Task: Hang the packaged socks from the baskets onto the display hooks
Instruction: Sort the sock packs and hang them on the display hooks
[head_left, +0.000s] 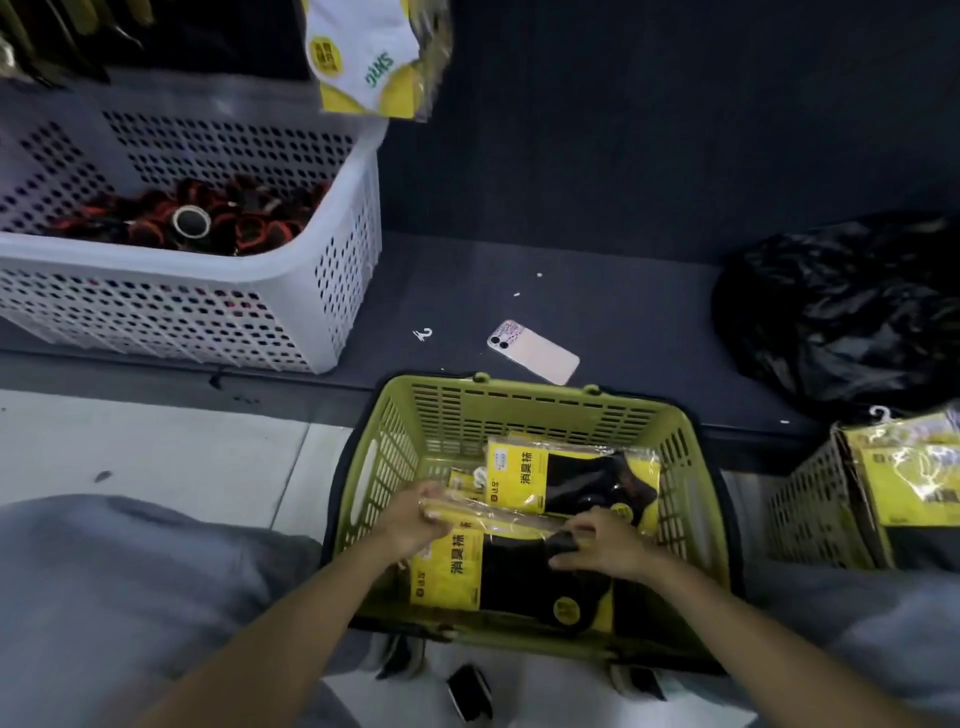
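Fingers of left hand (415, 519) pinched on the header end of a flat sock packet (511, 519); right hand (602, 545) curled over its dark far end, steadying it edge-up, seemingly to lift clear. More sock packs (571, 478) lying inside green basket (519, 405). Display hooks out of frame; phone (532, 352) on ledge beyond.
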